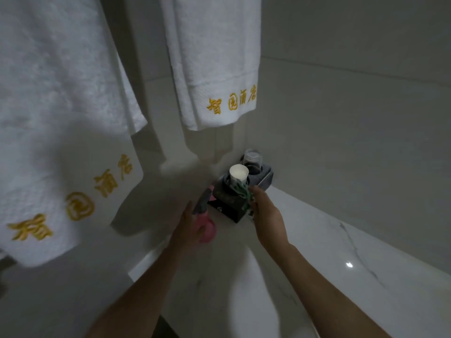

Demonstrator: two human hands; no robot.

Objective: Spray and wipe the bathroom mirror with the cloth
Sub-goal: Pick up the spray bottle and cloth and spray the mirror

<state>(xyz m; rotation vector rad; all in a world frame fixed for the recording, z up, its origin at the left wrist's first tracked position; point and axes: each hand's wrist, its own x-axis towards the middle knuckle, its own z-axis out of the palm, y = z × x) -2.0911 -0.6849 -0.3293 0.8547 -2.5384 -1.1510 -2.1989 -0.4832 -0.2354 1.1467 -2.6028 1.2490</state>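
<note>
A pink spray bottle [207, 229] with a grey trigger head stands on the white marble counter [341, 252], near the wall corner. My left hand [186, 228] wraps round its left side and holds it. My right hand [266, 213] pinches a green-and-white patterned cloth [247, 197] right beside a black amenity tray [227, 203]. The picture is blurred, so the fingers are hard to make out. No mirror is in view.
The black tray holds a white paper cup [238, 175] and an upturned clear glass [252, 159]. Two white towels with gold lettering [214, 69] [56, 142] hang on the wall to the left. A white basin [244, 296] lies between my forearms.
</note>
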